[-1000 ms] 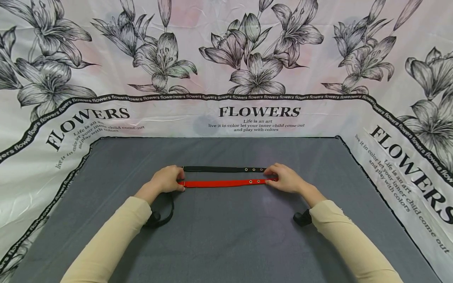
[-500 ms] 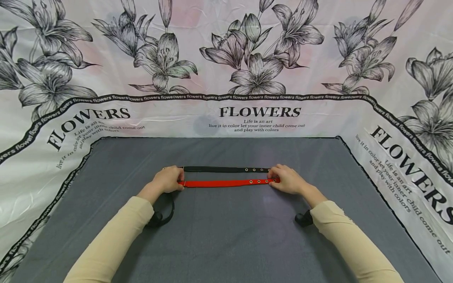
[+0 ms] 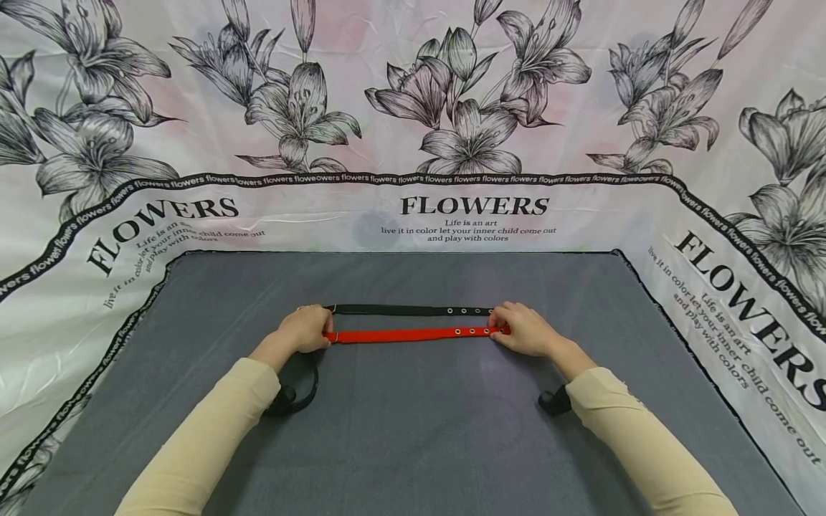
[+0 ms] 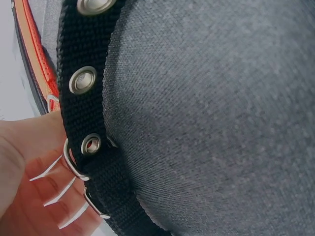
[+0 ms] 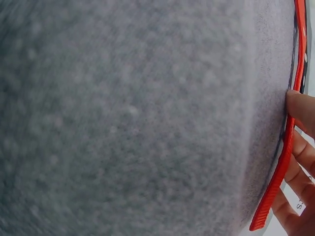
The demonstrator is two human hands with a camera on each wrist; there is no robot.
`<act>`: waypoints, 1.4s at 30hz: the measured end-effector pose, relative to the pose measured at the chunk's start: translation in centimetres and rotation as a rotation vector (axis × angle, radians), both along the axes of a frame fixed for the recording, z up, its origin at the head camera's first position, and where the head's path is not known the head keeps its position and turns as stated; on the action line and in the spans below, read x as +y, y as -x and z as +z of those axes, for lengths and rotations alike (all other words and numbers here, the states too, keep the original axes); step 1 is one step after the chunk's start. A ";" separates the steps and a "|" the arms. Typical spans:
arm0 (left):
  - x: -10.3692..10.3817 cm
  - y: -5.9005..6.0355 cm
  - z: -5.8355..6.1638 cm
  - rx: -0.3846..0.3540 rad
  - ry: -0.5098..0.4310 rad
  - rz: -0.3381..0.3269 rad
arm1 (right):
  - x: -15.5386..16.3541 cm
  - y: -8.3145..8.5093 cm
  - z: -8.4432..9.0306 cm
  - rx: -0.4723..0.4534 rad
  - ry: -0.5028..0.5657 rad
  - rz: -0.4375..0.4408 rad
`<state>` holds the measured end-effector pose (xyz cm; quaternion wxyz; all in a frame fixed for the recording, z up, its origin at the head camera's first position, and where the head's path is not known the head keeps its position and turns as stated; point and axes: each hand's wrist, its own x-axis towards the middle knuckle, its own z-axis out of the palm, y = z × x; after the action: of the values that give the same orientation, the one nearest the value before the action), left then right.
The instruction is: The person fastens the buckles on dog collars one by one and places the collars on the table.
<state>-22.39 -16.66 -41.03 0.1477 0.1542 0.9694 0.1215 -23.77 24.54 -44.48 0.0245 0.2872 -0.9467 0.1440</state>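
A red belt (image 3: pixel 413 335) with metal eyelets lies straight across the grey mat (image 3: pixel 413 430). My left hand (image 3: pixel 308 328) grips its left end, fingers curled over it. My right hand (image 3: pixel 521 330) pinches the right end by the eyelets. A black belt (image 3: pixel 400 309) lies parallel just behind the red one, its ends beside both hands. In the right wrist view the red belt's tip (image 5: pixel 275 187) runs along my fingers (image 5: pixel 301 147). The left wrist view shows my palm (image 4: pixel 29 187) and the red belt (image 4: pixel 38 64) at the frame's left edge.
A black webbing strap (image 4: pixel 81 78) with eyelets and a metal buckle runs past my left palm; it shows as a loop (image 3: pixel 302 387) under the left wrist. A small black mount (image 3: pixel 553 401) sits under the right wrist. A flower-printed cloth (image 3: pixel 471 215) surrounds the mat.
My right hand has slid slightly right along the red belt's end. The belts and the left hand have stayed almost still.
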 end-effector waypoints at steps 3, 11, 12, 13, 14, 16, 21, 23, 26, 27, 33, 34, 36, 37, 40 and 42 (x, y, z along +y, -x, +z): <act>0.0 0.1 -0.1 0.001 0.021 -0.021 | 0.0 0.0 0.0 0.002 -0.003 0.001; -0.1 0.3 0.4 0.003 0.064 -0.058 | 0.1 0.1 0.2 0.025 -0.014 0.011; -0.1 0.3 0.5 0.003 0.061 -0.059 | 0.1 0.2 0.2 0.025 -0.017 0.011; -0.2 0.3 0.6 0.005 0.056 -0.062 | 0.1 0.2 0.3 0.027 -0.021 0.009; -0.3 0.3 0.7 0.005 0.053 -0.059 | 0.1 0.2 0.3 0.028 -0.024 0.009; -0.5 0.3 0.8 0.015 0.042 -0.066 | 0.0 0.3 0.5 0.033 -0.025 0.009; -1.1 0.3 0.9 0.040 -0.001 -0.064 | -0.1 0.4 0.9 0.064 -0.003 0.022; -1.3 0.2 0.9 0.048 -0.023 -0.056 | -0.1 0.4 1.1 0.072 0.008 0.030; -1.6 0.1 1.0 0.071 -0.057 -0.053 | -0.1 0.4 1.2 0.072 0.024 0.028; -1.7 0.0 1.0 0.082 -0.066 -0.054 | -0.1 0.4 1.2 0.069 0.031 0.024; -2.3 -0.1 0.9 0.144 -0.121 -0.037 | -0.2 0.4 1.6 0.112 0.069 -0.009; -2.4 -0.2 0.9 0.150 -0.128 -0.030 | -0.2 0.4 1.6 0.126 0.072 -0.013; -2.6 -0.2 0.9 0.157 -0.146 -0.021 | -0.2 0.4 1.8 0.149 0.079 -0.018; -2.7 -0.2 0.9 0.163 -0.152 -0.018 | -0.2 0.4 1.9 0.155 0.081 -0.020; -2.8 -0.4 1.0 0.171 -0.166 -0.009 | -0.1 0.4 2.0 0.168 0.079 -0.027; -3.0 -0.4 1.1 0.177 -0.171 0.004 | 0.0 0.4 2.2 0.166 0.079 -0.045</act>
<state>-21.97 -19.68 -39.92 0.0474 0.1743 0.9650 0.1901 -24.12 24.54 -42.30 0.1174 0.2757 -0.9411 0.1565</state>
